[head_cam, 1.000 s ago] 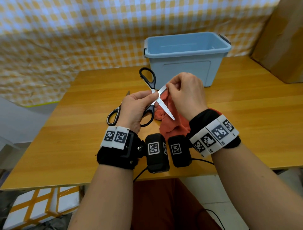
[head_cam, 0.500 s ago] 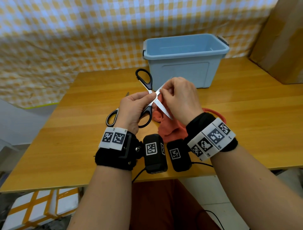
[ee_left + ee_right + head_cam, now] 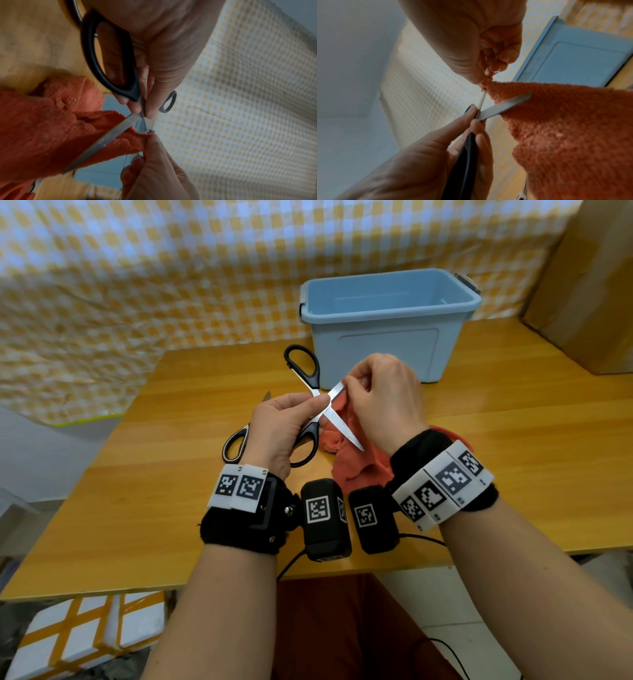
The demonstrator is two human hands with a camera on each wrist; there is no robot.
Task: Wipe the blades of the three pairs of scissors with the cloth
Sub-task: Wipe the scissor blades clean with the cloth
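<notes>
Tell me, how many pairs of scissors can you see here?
2. The open scissors are in the left hand; the second scissors lie on the table behind that hand. A red loop beside the cloth may be a third.

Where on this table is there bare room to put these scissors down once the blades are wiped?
Bare table lies right of the right hand, in front of the cardboard box, and along the near left edge. It is crowded in the middle: the orange cloth, second scissors under the left hand, and the blue bin behind.
</notes>
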